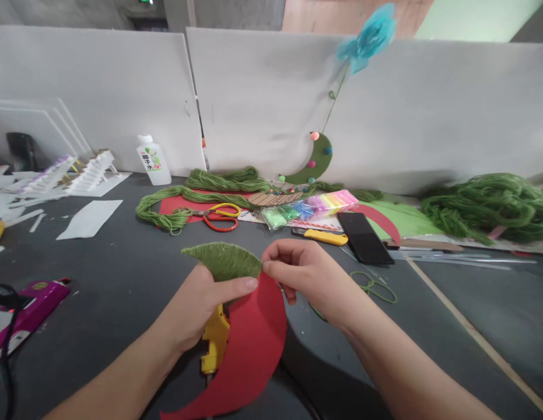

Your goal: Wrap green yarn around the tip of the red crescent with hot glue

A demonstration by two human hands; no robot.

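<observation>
A red card crescent (258, 338) is held up over the table, its upper end wrapped in green yarn (225, 261). My left hand (214, 297) is closed around the wrapped part, thumb lying along the front near where the wrapping stops. At that boundary my right hand (295, 265) pinches the green yarn against the crescent's edge, thumb and forefinger together. A loose yarn strand (376, 287) curls on the table to the right of this hand. Partly hidden behind the crescent lies a yellow glue gun (216, 341).
Behind my hands lie scissors (221, 216), a yellow cutter (326, 237), a black phone (365, 238) and packs of coloured clay (309, 209). Green yarn skeins (490, 204) pile up at right. A white bottle (154, 160) stands by the partition; a purple power strip (35, 312) sits left.
</observation>
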